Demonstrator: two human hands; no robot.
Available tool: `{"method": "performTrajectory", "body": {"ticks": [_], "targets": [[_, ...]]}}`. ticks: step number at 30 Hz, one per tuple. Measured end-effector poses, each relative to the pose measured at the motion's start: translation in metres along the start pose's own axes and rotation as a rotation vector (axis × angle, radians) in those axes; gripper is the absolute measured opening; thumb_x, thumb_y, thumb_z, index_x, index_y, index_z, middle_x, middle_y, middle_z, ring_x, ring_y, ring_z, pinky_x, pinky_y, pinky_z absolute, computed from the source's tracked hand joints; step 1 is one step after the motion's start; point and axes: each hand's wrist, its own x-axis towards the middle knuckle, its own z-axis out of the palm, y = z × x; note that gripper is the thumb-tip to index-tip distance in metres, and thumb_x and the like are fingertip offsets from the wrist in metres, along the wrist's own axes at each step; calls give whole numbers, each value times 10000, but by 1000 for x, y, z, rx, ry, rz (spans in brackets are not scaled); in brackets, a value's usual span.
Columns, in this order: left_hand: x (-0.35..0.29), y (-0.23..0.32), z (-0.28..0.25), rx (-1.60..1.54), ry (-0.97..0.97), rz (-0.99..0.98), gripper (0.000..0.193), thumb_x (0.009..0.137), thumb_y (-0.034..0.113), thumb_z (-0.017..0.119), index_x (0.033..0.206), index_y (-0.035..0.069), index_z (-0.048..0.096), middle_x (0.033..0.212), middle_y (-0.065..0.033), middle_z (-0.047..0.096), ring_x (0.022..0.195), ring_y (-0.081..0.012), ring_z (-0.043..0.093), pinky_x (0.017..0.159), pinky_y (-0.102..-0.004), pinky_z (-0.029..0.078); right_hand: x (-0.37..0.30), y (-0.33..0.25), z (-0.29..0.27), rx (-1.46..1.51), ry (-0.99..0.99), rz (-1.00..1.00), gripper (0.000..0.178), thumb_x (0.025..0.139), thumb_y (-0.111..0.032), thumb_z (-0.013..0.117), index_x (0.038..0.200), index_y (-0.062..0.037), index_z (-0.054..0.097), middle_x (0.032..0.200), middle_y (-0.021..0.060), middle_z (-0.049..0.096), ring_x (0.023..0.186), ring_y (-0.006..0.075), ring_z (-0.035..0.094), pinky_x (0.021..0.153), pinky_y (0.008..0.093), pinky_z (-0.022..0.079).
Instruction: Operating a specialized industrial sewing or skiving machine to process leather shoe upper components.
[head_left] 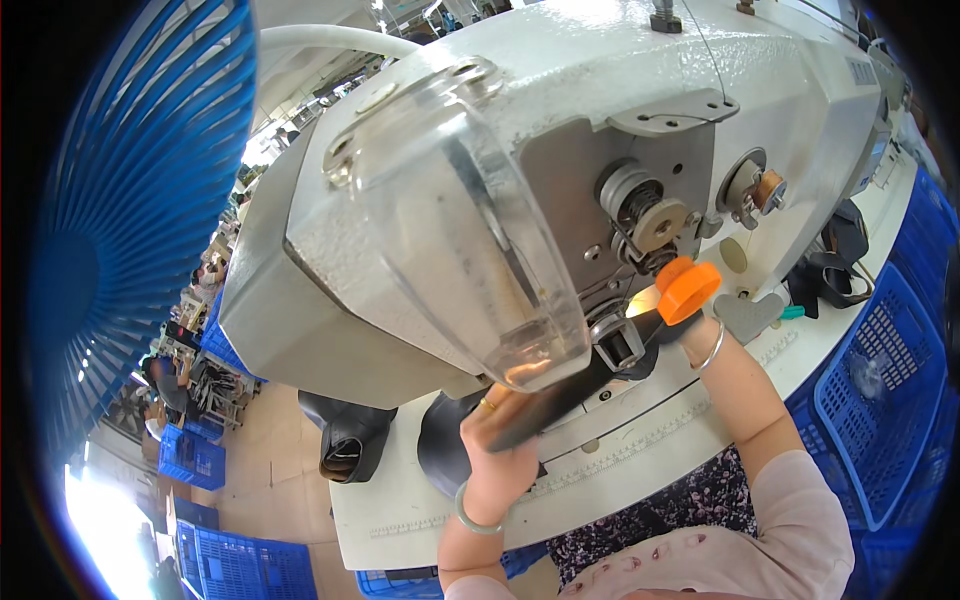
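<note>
Holds a long, black, leather-like piece point(572, 400) in the left hand point(500, 465), slanting lengthwise up and right toward the silver metal presser part point(616, 345). Has the right hand point(697, 338) nearer that part, partly hidden by the round orange plastic knob point(690, 290); cannot tell its grip.

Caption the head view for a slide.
The left hand holds a black piece at a pale sewing machine, the right hand close by.

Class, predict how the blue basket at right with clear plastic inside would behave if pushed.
The blue basket is probably stiff, given its crisp outline. Pierced with many holes, it is likely light for its size. Its boxy form suggests sliding, not rolling.
</note>
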Motion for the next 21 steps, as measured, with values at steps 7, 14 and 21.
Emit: {"method": "performTrajectory", "body": {"ticks": [7, 14, 21], "targets": [[-3, 2, 4, 448, -1, 258, 383, 605, -42, 644, 986, -12, 670, 982, -104, 623, 895, -301, 665, 785, -331, 535, 4, -9, -1, -27, 44, -60, 252, 868, -72, 586, 1095, 34, 616, 897, 42, 648, 807, 67, 500, 757, 236, 424], [-3, 9, 4, 476, -25, 253, 412, 581, -79, 627, 986, -12, 664, 981, -109, 616, 928, -305, 664, 786, -333, 535, -11, -17, 5, -62, 90, -134, 230, 865, -70, 590, 1069, 34, 615, 862, 41, 630, 756, 72, 477, 705, 242, 414], [1, 1, 2, 460, -38, 272, 391, 591, -81, 612, 974, -14, 653, 957, -108, 606, 941, -313, 660, 781, -346, 536, -19, -28, 16, -104, 140, -212, 209, 862, -68, 593, 1043, 34, 614, 826, 39, 612, 706, 77, 454, 653, 249, 404]]}}
